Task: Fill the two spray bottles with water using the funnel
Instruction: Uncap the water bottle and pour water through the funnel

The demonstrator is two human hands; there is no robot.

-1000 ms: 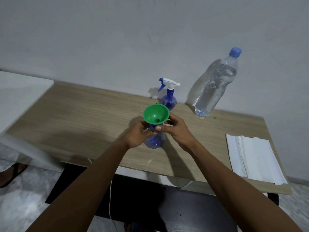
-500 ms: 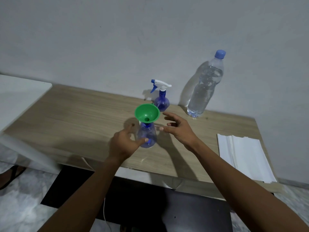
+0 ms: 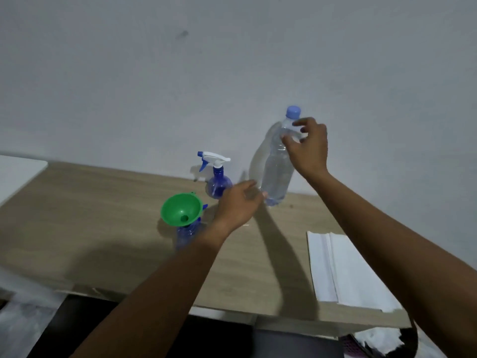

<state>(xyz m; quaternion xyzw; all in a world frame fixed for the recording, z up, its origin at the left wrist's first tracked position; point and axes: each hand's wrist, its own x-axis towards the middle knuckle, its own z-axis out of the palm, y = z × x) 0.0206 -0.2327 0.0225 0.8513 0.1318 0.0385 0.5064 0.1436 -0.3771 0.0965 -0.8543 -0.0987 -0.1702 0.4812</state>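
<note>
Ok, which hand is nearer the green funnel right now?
Left. The left hand is just right of the funnel, reaching toward the base of the water bottle. The right hand is farther off, up at that bottle's neck.

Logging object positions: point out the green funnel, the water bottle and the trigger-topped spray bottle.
green funnel (image 3: pixel 178 206), head view, inner wall of the cone.
water bottle (image 3: pixel 277 174), head view, middle of the clear body.
trigger-topped spray bottle (image 3: pixel 218 186), head view, round blue body.
</note>
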